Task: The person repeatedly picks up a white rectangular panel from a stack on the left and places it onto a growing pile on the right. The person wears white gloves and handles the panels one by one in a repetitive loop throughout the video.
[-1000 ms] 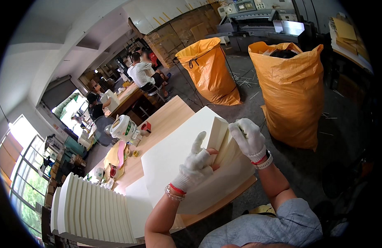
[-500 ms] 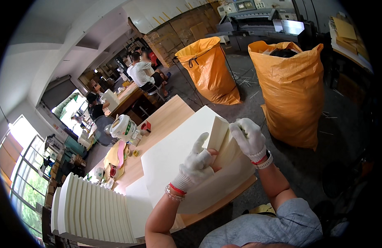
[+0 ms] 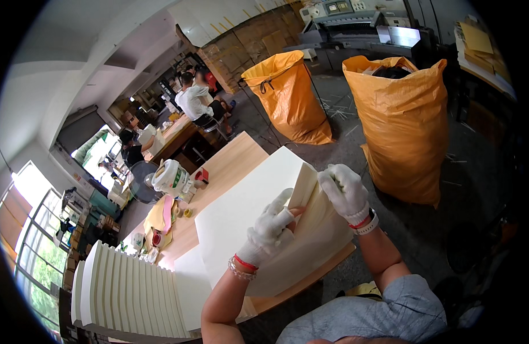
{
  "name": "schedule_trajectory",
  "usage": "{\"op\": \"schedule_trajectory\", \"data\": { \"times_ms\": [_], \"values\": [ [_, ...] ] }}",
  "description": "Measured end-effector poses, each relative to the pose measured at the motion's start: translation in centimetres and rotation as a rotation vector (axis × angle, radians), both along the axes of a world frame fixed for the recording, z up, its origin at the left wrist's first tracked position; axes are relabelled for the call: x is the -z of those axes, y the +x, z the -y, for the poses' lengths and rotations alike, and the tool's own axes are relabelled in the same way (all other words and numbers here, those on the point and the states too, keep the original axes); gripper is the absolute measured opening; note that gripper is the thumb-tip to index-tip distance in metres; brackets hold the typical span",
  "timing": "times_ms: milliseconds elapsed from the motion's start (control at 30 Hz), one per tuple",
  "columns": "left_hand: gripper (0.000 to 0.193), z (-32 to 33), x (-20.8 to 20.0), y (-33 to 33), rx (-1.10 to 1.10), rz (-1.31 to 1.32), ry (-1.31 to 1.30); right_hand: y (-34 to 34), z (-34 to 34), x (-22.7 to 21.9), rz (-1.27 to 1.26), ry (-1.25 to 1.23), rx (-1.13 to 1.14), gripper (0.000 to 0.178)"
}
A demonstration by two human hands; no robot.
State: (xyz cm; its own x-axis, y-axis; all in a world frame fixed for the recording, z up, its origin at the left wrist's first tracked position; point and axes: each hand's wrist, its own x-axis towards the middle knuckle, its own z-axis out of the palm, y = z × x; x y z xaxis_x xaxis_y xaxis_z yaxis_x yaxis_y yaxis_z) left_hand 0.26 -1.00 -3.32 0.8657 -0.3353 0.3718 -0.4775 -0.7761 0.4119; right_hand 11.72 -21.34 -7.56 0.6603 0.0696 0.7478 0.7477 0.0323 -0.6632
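Observation:
A large stack of white paper sheets (image 3: 247, 200) lies on the wooden table before me, its right edge lifted and bent into a narrow strip. My left hand (image 3: 271, 226), in a white glove with bare fingertips showing, closes around the near end of that lifted edge. At the far right corner my right hand (image 3: 343, 194), also gloved, has its fingers curled together against the sheets' edge. Its fingertips are partly hidden, though they seem to pinch the paper.
At the left stands a fanned pile of thick white sheets (image 3: 132, 289). A white bucket (image 3: 171, 178), a red box (image 3: 201, 175) and yellow and pink paper (image 3: 159, 217) lie on the table (image 3: 233, 157). Two orange sacks (image 3: 290, 97) stand beyond; people sit at another table.
My left hand's raised finger has come down and bent over the lifted edge of the sheets. The right hand stays almost where it was.

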Motion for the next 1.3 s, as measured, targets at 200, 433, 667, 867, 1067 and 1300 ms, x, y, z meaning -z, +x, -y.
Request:
{"op": "schedule_trajectory", "data": {
  "times_ms": [200,433,667,867,1067,1300],
  "values": [
    [0.042,0.1,0.4,-0.2,-0.076,-0.057,-0.090,0.4,-0.5,0.5,0.041,0.039,0.017,0.023],
    [0.043,0.1,0.4,-0.1,-0.069,-0.015,-0.102,0.0,-0.2,0.3,-0.022,0.037,0.007,0.022],
    [0.039,-0.1,0.1,0.1,-0.002,-0.005,-0.010,0.5,0.0,0.7,0.051,0.009,0.002,0.020],
    [0.037,0.1,0.4,-0.1,-0.042,-0.020,-0.111,0.3,-0.4,0.5,0.041,0.054,0.016,0.020],
    [0.043,0.2,0.4,-0.1,-0.042,0.042,-0.080,0.4,-0.3,0.9,0.034,0.050,-0.003,0.021],
    [0.045,0.5,-0.2,0.0,-0.002,0.077,-0.015,0.8,-0.4,1.1,0.071,0.072,0.012,0.020]
  ]
}}
